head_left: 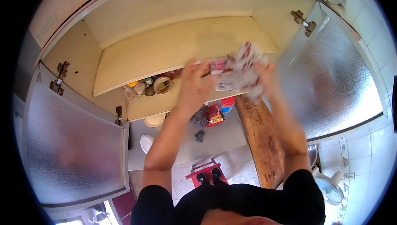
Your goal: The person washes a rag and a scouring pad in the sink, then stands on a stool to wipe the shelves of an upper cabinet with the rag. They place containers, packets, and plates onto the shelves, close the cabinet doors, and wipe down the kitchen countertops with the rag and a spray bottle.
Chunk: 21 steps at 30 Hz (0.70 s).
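Left hand [193, 85] raised, fingers spread, by the upper shelf's [173, 38] near edge. Right hand [268, 77] up at right, gripping one blurred white-and-red cloth [246, 71] before the shelf's right end. Pink packet's [218, 66] print unreadable. Frosted doors [76, 142]: two, open, left and right.

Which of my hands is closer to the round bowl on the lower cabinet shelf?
Your left hand. It is just to the right of the bowl; your right hand is farther right, holding the crumpled cloth.
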Motion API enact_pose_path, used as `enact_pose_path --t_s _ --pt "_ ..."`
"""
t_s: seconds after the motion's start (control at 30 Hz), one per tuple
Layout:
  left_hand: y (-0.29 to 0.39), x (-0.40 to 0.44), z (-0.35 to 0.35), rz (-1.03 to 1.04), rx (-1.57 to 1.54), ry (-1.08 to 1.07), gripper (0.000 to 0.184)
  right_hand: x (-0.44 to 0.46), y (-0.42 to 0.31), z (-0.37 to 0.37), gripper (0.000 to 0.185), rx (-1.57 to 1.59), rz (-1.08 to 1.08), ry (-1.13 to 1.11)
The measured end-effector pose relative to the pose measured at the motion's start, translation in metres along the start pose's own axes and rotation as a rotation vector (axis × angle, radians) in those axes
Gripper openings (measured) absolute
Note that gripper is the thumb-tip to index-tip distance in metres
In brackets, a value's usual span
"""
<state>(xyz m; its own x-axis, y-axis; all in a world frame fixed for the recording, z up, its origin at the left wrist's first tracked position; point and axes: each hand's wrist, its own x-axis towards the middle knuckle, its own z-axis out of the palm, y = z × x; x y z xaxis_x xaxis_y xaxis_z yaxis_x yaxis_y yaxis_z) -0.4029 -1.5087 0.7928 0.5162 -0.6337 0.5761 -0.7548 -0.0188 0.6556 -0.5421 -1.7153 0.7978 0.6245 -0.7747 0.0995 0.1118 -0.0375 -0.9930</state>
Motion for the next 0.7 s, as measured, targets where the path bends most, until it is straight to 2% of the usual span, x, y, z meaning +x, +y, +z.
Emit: enact_pose_path --t_s 0.03,0.1,0.13,0.2,0.3,0.33,0.4,0.47,0.5,0.6,0.63,0.7 --pt "0.0 -0.004 -0.023 -0.014 0.058 0.057 0.039 0.026 -0.028 -0.002 0.029 -0.091 0.047 0.088" --pt "-0.015 -0.03 -0.054 -0.011 0.148 0.153 0.04 0.06 -0.068 0.0 0.034 -0.641 -0.526 0.222" --pt "-0.025 -0.049 -0.064 0.007 0.182 0.192 0.04 0.084 -0.063 -0.004 0.036 -0.993 -0.608 0.25" --pt "-0.036 -0.093 -0.077 -0.098 0.08 0.228 0.036 0.132 -0.039 -0.017 0.041 -1.705 -0.762 0.29" --pt "-0.063 -0.182 -0.076 -0.324 0.069 0.212 0.029 0.178 -0.027 -0.02 0.045 -1.687 -0.252 -0.244" --pt "-0.074 -0.22 -0.07 -0.432 0.025 0.195 0.027 0.188 -0.019 -0.019 0.043 -1.657 -0.302 -0.188" --pt "-0.088 -0.292 -0.065 -0.423 0.099 0.087 0.024 0.208 -0.003 -0.011 0.039 -1.593 -0.403 -0.088" --pt "-0.069 -0.331 -0.061 -0.862 -0.057 0.066 0.024 0.227 0.002 0.006 0.034 -1.555 -0.524 -0.202" --pt "-0.069 -0.354 -0.056 -0.865 -0.011 0.036 0.025 0.233 0.004 0.014 0.032 -1.539 -0.576 -0.263" --pt "-0.062 -0.421 -0.063 -0.892 0.117 -0.159 0.028 0.239 -0.055 0.065 0.027 -1.21 -0.375 -0.095" --pt "-0.055 -0.438 -0.068 -0.969 0.122 -0.151 0.028 0.283 -0.051 0.05 0.028 -1.159 -0.644 0.217" --pt "-0.04 -0.474 -0.076 -1.104 0.165 -0.124 0.027 0.366 -0.059 0.03 0.037 -0.807 -0.971 0.652"
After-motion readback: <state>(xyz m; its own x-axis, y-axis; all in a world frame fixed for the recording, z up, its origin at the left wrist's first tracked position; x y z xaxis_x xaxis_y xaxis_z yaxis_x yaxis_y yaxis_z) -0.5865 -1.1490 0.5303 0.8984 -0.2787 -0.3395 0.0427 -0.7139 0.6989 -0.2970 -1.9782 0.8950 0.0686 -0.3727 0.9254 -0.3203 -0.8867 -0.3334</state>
